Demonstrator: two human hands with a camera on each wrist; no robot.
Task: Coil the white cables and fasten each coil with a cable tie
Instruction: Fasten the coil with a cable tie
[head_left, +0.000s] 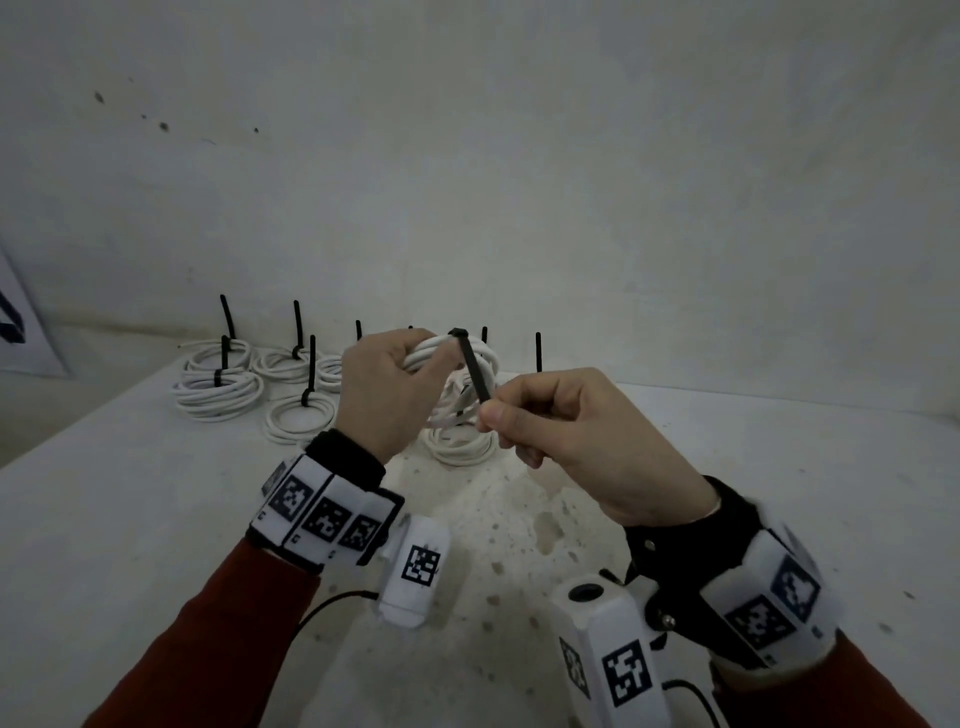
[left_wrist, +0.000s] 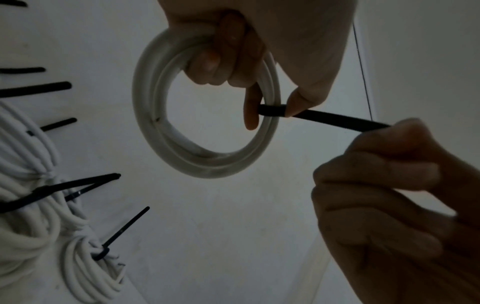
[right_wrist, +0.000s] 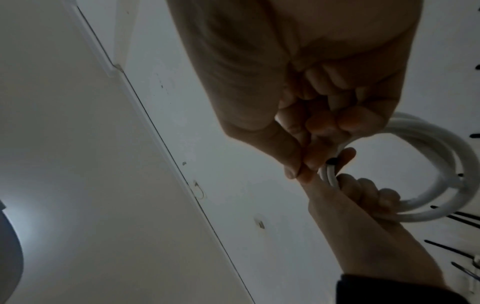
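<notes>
Left hand (head_left: 387, 387) hides coil (left_wrist: 207, 164) top; tie (head_left: 475, 371) tail inside right hand (head_left: 587, 441).

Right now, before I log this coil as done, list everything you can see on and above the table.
held coil: one, white, raised above the table in the left hand
cable tie: one, black, looped round the held coil, tail pinched by the right hand
tied coils: several, white with black ties sticking up, far side of the table; exact count unclear
table: one, white, speckled
wall: white, behind
left hand: grips the held coil
right hand: pinches the tie's tail
</notes>
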